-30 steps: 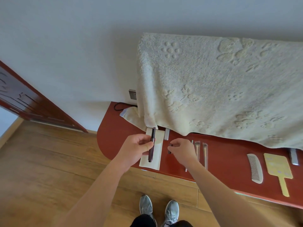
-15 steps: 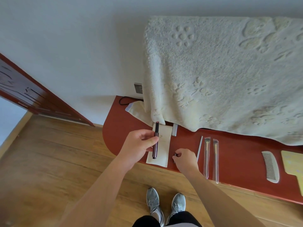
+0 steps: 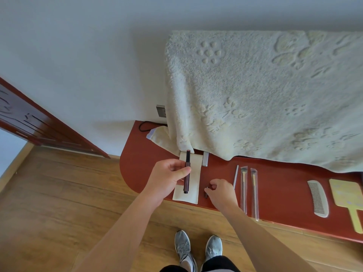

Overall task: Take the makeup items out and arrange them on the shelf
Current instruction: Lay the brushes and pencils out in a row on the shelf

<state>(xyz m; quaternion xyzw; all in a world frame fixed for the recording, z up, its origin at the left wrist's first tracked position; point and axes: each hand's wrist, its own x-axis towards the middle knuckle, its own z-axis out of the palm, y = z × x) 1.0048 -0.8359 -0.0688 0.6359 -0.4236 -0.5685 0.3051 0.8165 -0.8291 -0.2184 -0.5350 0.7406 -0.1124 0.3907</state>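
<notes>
My left hand [image 3: 167,178] grips a slim dark makeup pen [image 3: 187,171] upright over a cream pouch [image 3: 193,185] that lies flat on the red shelf [image 3: 275,185]. My right hand [image 3: 221,193] pinches a small dark item [image 3: 206,193] against the shelf just right of the pouch. Right of that hand lie a thin silver stick [image 3: 235,174] and two brushes in clear sleeves [image 3: 248,190]. A grey comb [image 3: 318,198] and a pale yellow hand mirror [image 3: 348,201] rest further right. A small silver tube [image 3: 205,159] sits at the towel's edge.
A thick cream towel [image 3: 265,99] hangs over something and covers the back of the shelf. A wall socket [image 3: 161,111] with a black cable is at the shelf's left end. A dark wooden door [image 3: 29,122] stands at left. My shoes [image 3: 198,250] are on the wooden floor.
My right hand has come nearer the front edge and lowered the small dark item onto the shelf. My left hand keeps the pen. The camera shifted, so the brushes are in plain view.
</notes>
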